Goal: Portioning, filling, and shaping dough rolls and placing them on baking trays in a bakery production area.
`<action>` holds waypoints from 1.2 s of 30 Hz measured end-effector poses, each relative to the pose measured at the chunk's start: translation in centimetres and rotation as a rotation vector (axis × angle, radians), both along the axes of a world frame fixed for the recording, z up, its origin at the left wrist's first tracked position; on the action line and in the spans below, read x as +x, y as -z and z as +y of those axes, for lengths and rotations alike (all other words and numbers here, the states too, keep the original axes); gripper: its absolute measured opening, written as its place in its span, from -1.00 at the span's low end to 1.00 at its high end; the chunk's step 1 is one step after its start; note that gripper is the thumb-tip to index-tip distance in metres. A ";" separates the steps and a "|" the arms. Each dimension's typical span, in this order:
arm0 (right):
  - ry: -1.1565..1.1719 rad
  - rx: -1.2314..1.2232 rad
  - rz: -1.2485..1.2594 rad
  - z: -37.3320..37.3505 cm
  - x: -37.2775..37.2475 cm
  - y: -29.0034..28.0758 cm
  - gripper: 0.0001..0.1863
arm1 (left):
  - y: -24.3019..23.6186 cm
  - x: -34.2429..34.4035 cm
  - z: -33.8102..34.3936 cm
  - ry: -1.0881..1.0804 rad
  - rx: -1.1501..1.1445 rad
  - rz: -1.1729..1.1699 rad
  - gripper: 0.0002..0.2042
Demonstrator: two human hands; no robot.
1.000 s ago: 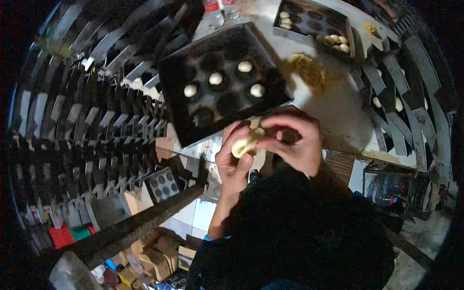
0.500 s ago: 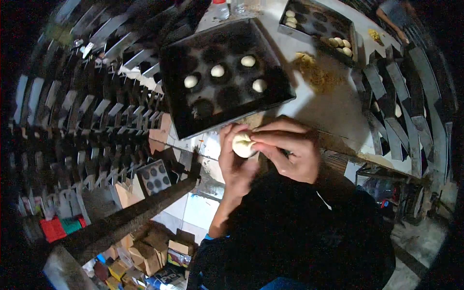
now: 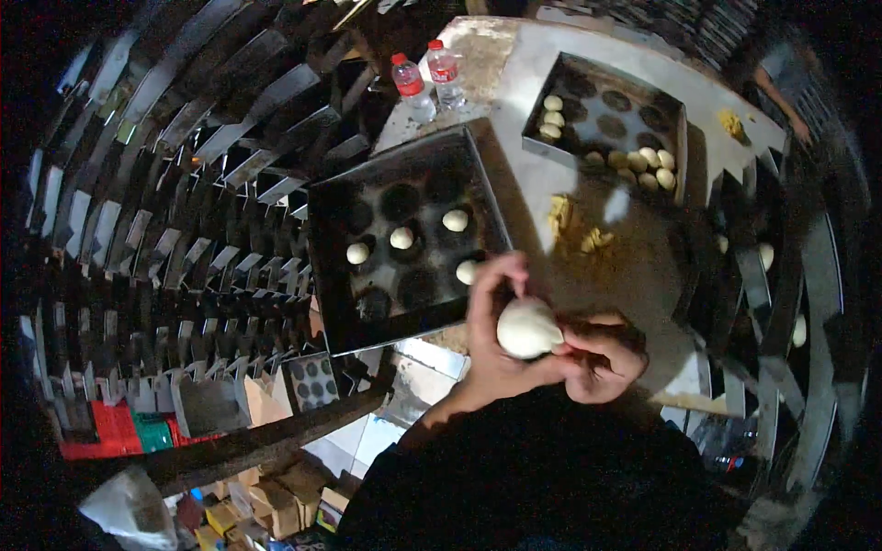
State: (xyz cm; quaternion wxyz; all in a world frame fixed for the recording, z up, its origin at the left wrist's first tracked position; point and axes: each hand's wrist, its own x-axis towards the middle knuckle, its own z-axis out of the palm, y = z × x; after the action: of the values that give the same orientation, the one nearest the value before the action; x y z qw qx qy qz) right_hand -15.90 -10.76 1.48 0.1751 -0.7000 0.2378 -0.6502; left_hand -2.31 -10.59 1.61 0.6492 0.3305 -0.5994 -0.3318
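A pale, smooth dough ball (image 3: pixel 527 328) rests in my left hand (image 3: pixel 485 354), whose fingers curl around its far and left sides. My right hand (image 3: pixel 602 358) pinches a small tip of the dough at the ball's right side. Just beyond my hands, a dark square baking tray (image 3: pixel 335 317) with round hollows holds several dough balls, among them a white dough ball (image 3: pixel 401 238) near its middle. My left fingers partly cover the tray's near right corner.
Two water bottles (image 3: pixel 446 78) with red caps stand behind the tray. A second tray (image 3: pixel 684 147) with several dough balls lies far right, near yellowish crumbly filling (image 3: pixel 595 241). Stacked trays (image 3: pixel 207 243) crowd the left, more trays (image 3: pixel 781 303) the right. Another person's arm (image 3: pixel 781 101) shows far right.
My view has shifted, so the trays sit lower in the picture and both bottles show whole. My hands have turned the dough ball, and its pinched tip now points right.
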 end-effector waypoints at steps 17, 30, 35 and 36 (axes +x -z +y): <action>-0.610 0.086 0.577 -1.0 18.7 6.6 -0.75 | 11.4 17.2 7.0 -0.209 0.654 -0.032 -0.88; -0.863 0.368 1.262 -6.5 28.6 15.0 -0.34 | 8.4 35.4 13.2 -0.820 0.644 0.349 -0.73; -0.350 0.280 0.887 -6.8 24.0 7.7 -0.39 | 7.4 31.2 4.7 -0.556 0.544 0.226 -0.84; -0.247 0.327 0.786 -6.4 21.3 6.7 -0.45 | 8.1 29.1 2.8 -0.442 0.545 0.166 -0.83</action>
State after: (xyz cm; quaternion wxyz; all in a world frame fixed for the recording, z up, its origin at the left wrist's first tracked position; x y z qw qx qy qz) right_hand 5.39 -17.13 -5.18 0.2561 -0.8805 0.3004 -0.2625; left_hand 26.75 -7.75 -6.46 0.6398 0.5848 -0.3483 -0.3569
